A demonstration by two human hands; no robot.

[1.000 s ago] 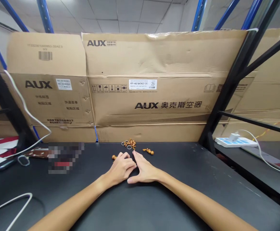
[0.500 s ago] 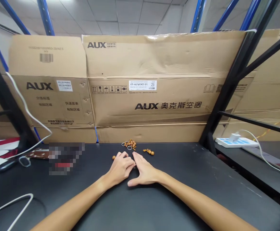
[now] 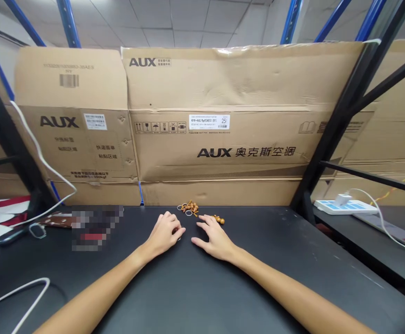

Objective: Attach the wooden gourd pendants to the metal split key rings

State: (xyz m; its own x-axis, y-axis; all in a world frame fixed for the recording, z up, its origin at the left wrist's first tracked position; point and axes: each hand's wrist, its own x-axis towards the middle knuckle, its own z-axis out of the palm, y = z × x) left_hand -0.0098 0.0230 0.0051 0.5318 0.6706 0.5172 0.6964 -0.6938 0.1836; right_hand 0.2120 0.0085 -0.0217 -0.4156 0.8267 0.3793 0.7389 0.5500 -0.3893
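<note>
A black workbench point(image 3: 258, 264) stands before flattened AUX cardboard cartons point(image 3: 216, 148). A cluster of small wooden gourd charms with metal key rings point(image 3: 188, 208) lies at the bench's far edge, with a single gourd charm point(image 3: 218, 220) just to its right; neither is lifted. The left hand point(image 3: 163, 233) rests curled near the cluster, cupped over a partly hidden small brown item point(image 3: 176, 230), so a grip cannot be confirmed. The right hand point(image 3: 216, 240) lies open, fingers spread on the bench top, its fingertips just beside the single charm.
</note>
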